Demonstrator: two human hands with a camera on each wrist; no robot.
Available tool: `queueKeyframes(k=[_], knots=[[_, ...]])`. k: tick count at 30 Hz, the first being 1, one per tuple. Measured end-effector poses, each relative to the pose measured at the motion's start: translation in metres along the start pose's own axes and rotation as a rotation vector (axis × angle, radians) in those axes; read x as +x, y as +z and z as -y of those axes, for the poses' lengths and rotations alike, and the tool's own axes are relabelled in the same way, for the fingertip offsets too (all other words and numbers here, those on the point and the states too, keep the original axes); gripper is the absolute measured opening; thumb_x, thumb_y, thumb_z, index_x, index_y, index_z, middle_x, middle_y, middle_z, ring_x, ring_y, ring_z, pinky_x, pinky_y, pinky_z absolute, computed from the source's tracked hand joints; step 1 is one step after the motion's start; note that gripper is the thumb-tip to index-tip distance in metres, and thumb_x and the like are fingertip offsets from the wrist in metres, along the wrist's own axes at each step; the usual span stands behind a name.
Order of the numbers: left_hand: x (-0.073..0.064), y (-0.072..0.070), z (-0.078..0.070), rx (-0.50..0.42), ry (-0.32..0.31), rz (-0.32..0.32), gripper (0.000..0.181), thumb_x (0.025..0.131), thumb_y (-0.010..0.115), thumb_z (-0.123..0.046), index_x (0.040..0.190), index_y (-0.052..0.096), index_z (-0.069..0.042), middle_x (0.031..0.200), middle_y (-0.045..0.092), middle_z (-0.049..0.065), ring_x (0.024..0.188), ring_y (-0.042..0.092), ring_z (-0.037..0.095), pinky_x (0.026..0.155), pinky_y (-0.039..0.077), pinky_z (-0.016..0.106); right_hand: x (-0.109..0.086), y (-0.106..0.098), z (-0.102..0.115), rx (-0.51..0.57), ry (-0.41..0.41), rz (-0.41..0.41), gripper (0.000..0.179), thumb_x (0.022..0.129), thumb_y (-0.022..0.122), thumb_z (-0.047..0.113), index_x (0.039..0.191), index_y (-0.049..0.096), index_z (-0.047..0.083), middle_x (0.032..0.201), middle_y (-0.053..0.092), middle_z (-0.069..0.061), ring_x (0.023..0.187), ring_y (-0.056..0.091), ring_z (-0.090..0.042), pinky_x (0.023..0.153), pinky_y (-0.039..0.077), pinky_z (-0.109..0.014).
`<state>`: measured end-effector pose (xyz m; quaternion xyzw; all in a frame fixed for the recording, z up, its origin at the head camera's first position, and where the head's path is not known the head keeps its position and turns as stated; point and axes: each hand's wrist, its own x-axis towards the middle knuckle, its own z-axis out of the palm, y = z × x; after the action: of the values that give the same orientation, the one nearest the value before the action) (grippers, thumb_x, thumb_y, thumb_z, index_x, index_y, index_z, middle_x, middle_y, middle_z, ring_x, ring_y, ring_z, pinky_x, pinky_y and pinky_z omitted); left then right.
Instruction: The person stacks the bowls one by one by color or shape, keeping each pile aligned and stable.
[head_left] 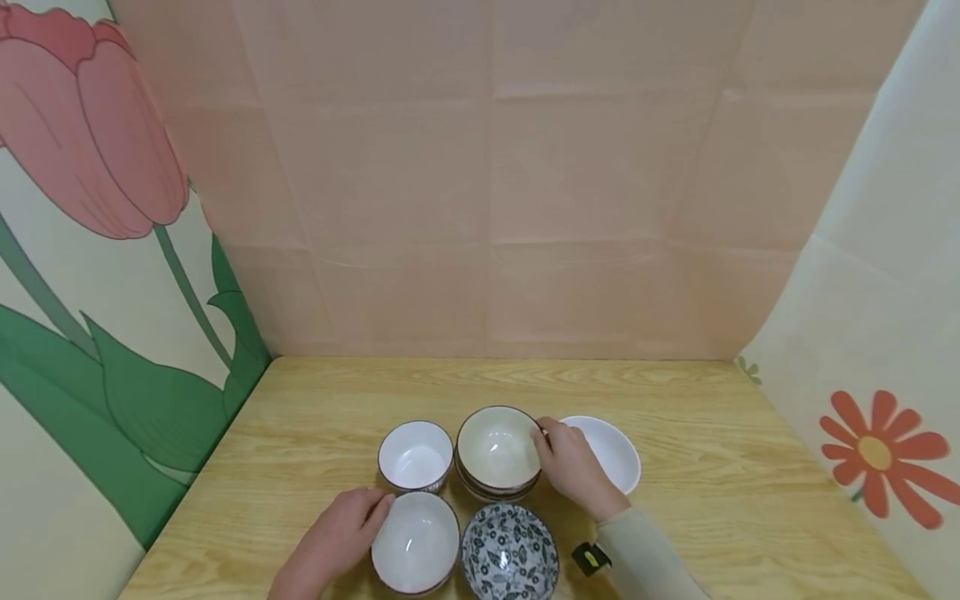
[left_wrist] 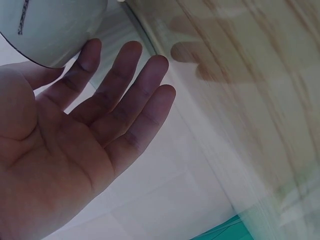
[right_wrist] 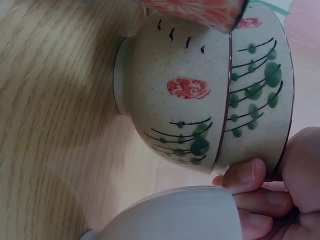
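Observation:
My right hand pinches the right rim of a cream bowl. In the right wrist view this upper bowl sits nested in a lower cream bowl, both painted with green plants and red marks. Thumb and index finger of my left hand pinch the left rim of a white bowl with a dark edge. The left wrist view shows that bowl's outer side and the other fingers of the hand extended apart from it.
Behind the left-hand bowl stands a smaller white bowl. A blue-and-white floral bowl is at the front, and a plain white bowl lies right of the stack, partly behind my right hand. All stand on a wood-grain table.

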<state>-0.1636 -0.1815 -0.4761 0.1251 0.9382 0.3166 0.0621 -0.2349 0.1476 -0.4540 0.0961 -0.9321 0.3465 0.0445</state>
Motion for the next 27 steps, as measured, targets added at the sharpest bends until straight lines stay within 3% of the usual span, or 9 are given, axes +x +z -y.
queueKeyframes(k=[15,27], knots=[[-0.0006,0.0001,-0.0004,-0.007,-0.008,0.003,0.030,0.105,0.051,-0.032,0.097,0.071,-0.012,0.083,0.062,-0.005,0.081,0.056,0.012,0.073,0.053,0.040,0.0016,0.0055,0.0007,-0.071,-0.021,-0.006,0.020,0.101,0.058,0.011,0.110,0.067,-0.004,0.099,0.072,-0.015,0.078,0.064,-0.017,0.070,0.058,-0.037],[-0.0018,-0.0002,-0.0010,-0.006,0.012,-0.006,0.029,0.105,0.050,-0.032,0.093,0.070,-0.014,0.081,0.060,-0.006,0.079,0.055,0.011,0.071,0.051,0.038,0.0055,0.0046,0.0019,-0.146,-0.013,0.014,0.020,0.101,0.059,0.014,0.107,0.068,-0.003,0.093,0.071,-0.012,0.075,0.061,-0.016,0.068,0.056,-0.036]])
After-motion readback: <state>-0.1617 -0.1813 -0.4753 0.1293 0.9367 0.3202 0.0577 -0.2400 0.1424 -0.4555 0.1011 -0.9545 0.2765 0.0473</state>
